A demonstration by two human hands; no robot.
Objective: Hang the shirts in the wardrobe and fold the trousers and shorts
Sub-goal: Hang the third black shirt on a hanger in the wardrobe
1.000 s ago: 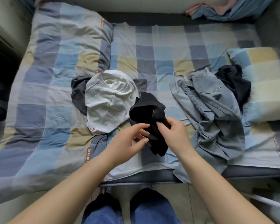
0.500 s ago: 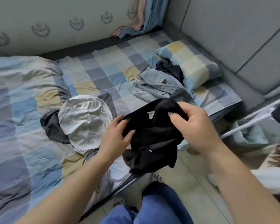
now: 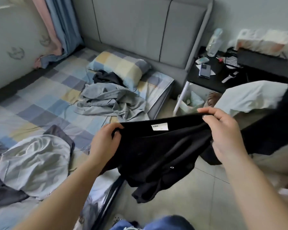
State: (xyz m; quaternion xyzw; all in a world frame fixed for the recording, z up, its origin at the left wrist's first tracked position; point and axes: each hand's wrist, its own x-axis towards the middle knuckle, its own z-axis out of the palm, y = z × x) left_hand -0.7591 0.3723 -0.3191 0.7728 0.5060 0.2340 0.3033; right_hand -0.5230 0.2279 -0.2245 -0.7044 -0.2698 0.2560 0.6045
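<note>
A black garment [image 3: 158,153] with a white label at its top edge hangs stretched between my hands, over the floor beside the bed. My left hand [image 3: 105,140] grips its left top corner and my right hand [image 3: 223,130] grips the right end of the top edge. On the bed lie a white shirt [image 3: 35,163] over a dark grey garment [image 3: 5,193], a crumpled light blue-grey garment [image 3: 110,100], and a dark garment [image 3: 106,78] against the pillow.
The bed [image 3: 45,103] with checked sheet fills the left, with a pillow [image 3: 118,65] and grey headboard [image 3: 140,27]. A black bedside table [image 3: 211,80] carries a phone, bottle and small items. Tiled floor [image 3: 189,196] lies below. Another dark cloth and a white pillow-like thing sit at right.
I have lifted the black garment off the bed and spread it wide between both hands. My view has swung right, toward the headboard and bedside table.
</note>
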